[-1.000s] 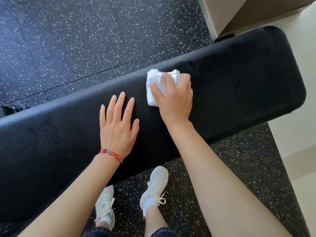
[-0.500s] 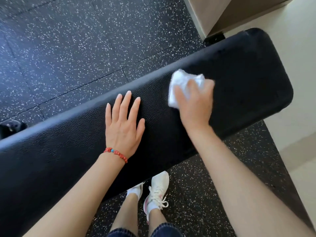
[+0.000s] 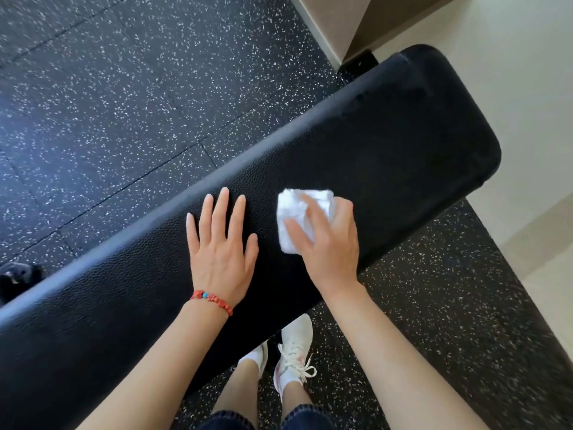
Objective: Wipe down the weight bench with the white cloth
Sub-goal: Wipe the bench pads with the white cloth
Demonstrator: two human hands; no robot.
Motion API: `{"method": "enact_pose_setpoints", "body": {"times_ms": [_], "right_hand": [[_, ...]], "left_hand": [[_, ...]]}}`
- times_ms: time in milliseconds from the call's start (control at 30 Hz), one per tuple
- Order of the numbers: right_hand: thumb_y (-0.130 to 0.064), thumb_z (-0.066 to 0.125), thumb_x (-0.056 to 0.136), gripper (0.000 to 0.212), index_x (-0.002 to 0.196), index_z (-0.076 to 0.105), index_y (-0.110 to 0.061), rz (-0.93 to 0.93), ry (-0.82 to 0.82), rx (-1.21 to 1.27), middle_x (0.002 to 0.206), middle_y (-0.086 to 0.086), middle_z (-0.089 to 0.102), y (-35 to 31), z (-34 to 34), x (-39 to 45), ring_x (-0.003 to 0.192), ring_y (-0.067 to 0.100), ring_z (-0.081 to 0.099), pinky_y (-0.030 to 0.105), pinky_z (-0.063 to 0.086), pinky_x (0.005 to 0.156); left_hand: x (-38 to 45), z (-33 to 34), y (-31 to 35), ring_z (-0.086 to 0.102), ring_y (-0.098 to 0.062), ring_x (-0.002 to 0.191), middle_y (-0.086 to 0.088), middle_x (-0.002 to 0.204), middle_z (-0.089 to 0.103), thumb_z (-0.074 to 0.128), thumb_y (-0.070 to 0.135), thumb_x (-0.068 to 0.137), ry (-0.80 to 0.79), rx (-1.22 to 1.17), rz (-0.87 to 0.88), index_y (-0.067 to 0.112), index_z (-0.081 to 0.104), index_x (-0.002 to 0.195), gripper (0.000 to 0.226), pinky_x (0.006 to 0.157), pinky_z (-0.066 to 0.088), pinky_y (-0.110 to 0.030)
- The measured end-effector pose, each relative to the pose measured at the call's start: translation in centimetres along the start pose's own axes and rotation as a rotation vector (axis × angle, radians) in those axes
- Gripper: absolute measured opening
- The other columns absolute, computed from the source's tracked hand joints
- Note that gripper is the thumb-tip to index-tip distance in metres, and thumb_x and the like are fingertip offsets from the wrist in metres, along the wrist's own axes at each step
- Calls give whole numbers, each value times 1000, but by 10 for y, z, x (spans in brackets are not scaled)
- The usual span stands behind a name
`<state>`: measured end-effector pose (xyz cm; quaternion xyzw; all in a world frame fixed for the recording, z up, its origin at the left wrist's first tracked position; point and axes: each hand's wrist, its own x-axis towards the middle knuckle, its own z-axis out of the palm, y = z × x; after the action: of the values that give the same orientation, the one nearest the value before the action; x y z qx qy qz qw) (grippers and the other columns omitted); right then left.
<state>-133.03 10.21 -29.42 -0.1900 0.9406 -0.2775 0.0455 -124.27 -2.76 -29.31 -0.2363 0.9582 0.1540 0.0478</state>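
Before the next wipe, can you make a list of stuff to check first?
1. White cloth gripped by the right hand: ok.
2. Cloth touching the weight bench: ok.
3. Left hand flat on the pad, bracing: ok.
4. Left hand apart from the cloth, out of its way: ok.
5. Pad toward the rounded end free of objects: ok.
6. Cloth damp or still clean underneath: cannot tell.
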Motion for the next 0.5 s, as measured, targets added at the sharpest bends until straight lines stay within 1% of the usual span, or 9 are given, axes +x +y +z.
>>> {"method": "enact_pose_setpoints", "body": {"times_ms": [100,133,167,233,300,333,400,433,500], "right_hand": [[-45,54,82,41,104,68,-13,-206,-95,-56,86,19,54,18,-14,-13,67,30,53,33,50,57],[-47,52,82,41,102,68,-15,-218,-92,-71,86,19,54,28,-19,-3,67,30,53,35,50,57],[-49,51,80,42,101,68,-17,-161,-66,-73,90,19,53,38,-24,9,70,32,53,38,50,61],[-55,48,78,44,101,62,-20,86,41,-49,104,20,48,61,-35,39,86,36,51,43,48,75],[-56,47,78,47,97,59,-16,309,153,-25,109,18,45,79,-43,60,90,33,49,43,47,77],[-55,48,78,45,94,58,-14,351,193,-14,108,17,44,81,-44,62,88,32,48,44,48,75],[-52,51,79,37,93,55,-18,370,212,30,107,16,43,72,-39,45,87,31,49,46,48,74],[-51,52,79,35,95,56,-20,365,192,62,107,15,43,65,-34,27,87,32,49,46,49,75],[-49,54,81,40,103,62,-17,315,138,56,102,15,45,53,-25,-14,85,32,51,42,49,74]], "left_hand": [[1,1,9,32,-38,134,-17,146,38,37,33,87,-25,9,114,8,43,137,56,108,18,-58],[3,2,13,31,-37,135,-16,146,37,37,33,87,-33,19,156,9,44,137,56,108,19,-57],[5,3,16,31,-36,135,-16,146,37,37,33,87,-36,26,191,10,44,137,56,109,19,-56],[11,5,23,29,-35,136,-15,147,37,38,33,87,-33,33,238,11,44,137,55,109,18,-55],[21,8,29,28,-35,136,-15,147,36,39,33,87,-26,40,267,12,43,138,55,110,17,-55],[25,9,32,29,-35,136,-15,147,36,39,33,87,-27,42,277,12,43,138,55,109,17,-55],[32,11,37,29,-37,136,-15,147,36,38,33,87,-42,44,283,12,43,138,55,109,18,-57],[34,12,39,29,-37,136,-16,147,36,38,33,87,-51,47,283,12,43,138,55,109,18,-57],[35,15,43,29,-38,136,-16,147,35,37,33,87,-58,56,274,11,43,138,55,109,16,-58]]}}
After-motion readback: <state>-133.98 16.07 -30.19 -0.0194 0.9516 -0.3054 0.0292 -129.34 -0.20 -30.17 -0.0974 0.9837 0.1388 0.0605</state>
